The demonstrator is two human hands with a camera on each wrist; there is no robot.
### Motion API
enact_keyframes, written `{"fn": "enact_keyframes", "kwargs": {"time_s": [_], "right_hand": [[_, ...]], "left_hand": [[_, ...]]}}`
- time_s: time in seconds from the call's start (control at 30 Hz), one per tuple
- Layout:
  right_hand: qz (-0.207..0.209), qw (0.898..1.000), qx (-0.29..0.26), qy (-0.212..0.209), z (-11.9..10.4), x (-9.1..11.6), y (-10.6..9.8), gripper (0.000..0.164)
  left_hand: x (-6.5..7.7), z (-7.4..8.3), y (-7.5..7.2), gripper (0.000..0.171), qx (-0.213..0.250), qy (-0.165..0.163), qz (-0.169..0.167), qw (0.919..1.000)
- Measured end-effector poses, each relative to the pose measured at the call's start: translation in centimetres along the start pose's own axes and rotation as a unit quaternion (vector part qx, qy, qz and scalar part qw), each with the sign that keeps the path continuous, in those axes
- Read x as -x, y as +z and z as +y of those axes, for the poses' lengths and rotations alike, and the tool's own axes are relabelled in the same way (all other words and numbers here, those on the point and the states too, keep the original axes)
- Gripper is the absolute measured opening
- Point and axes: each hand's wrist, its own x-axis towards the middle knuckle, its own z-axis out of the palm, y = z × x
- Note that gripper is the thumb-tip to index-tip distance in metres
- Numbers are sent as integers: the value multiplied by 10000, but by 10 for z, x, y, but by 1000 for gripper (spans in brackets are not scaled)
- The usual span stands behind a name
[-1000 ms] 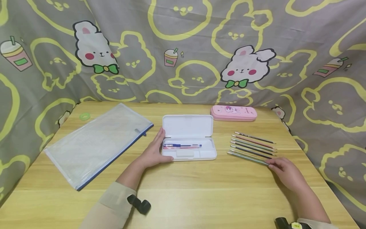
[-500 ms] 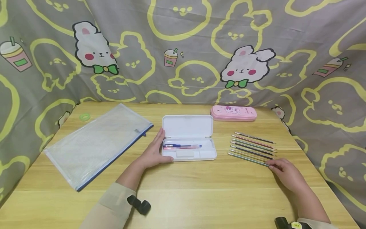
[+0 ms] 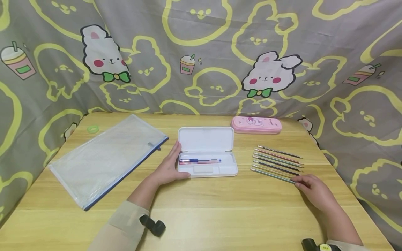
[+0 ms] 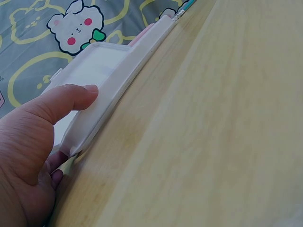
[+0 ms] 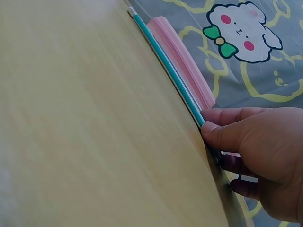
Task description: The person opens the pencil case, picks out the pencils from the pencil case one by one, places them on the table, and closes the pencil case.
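A white pencil case [image 3: 226, 170] lies open on the table, its lid [image 3: 206, 139] tipped back. Inside are a blue-capped pen [image 3: 201, 161], something reddish beside it and a white block like an eraser [image 3: 203, 169]. My left hand [image 3: 168, 170] holds the case's left end, thumb [image 4: 78, 97] over the front wall and fingers along the side. To the right, several pencils [image 3: 277, 157] lie in a row. My right hand [image 3: 315, 191] pinches the nearest one, a green pencil [image 5: 168, 66], at its right end between thumb and index finger; its tip is hidden.
A pink pencil case [image 3: 257, 124] lies shut at the back right. On the left is a clear zip pouch [image 3: 110, 160] with a blue zip edge, and behind it a green ring [image 3: 92, 129]. A patterned curtain [image 3: 216, 52] borders the table's back and sides.
The green pencil has come slightly away from the row, toward me, with my right hand pinching it throughout. My left hand has stayed on the white case.
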Motion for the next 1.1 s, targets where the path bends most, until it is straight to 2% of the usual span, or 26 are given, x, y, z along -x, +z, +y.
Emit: {"fn": "enact_keyframes", "kwargs": {"time_s": [0.07,0.27,0.47,0.7,0.87,1.1], "right_hand": [[-25,10000,-79,13,0,0,0,22],[282,9995,-114,87,-1,0,-2,27],[522,9981,-317,125,-21,-13,-6,32],[617,9962,-598,-159,-62,-51,-4,32],[455,9937,-976,-315,-92,-83,4,35],[298,9913,-1174,-509,-127,-126,19,35]], "left_hand": [[0,0,0,123,3,12,5,10000],[1,0,0,123,7,7,1,10000],[2,-1,0,123,1,-2,1,10000],[2,-2,0,123,-15,13,-26,10000],[1,-3,0,123,-52,4,1,10000],[0,-2,0,123,-44,-5,13,10000]]}}
